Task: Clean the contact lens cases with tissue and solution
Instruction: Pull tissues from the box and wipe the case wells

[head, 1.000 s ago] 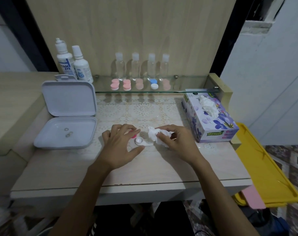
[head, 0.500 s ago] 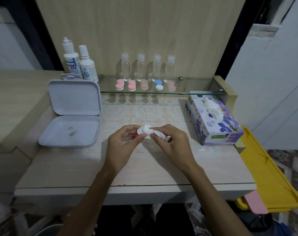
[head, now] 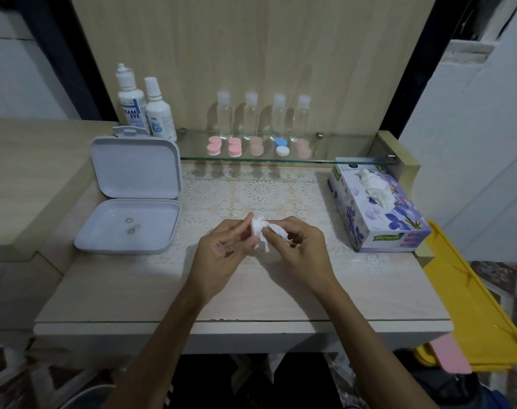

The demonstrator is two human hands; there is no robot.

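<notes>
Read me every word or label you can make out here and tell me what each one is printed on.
"EAM EYE": taller white bottle, the word's start cut off.
"Mysoft", roughly: green patch on the tissue box; blurred, so uncertain.
Shorter white bottle: blue label, too small to read.
Pink spots and dark round mark on the tissue box: unreadable.

Open case (head: 127, 199) sits left on the table (head: 133, 290), tissue box (head: 378, 211) right. Bottles (head: 263, 116) line the shelf (head: 339, 159) behind.

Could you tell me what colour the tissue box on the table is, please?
Purple floral print on the tissue box, seen in the head view.
</notes>
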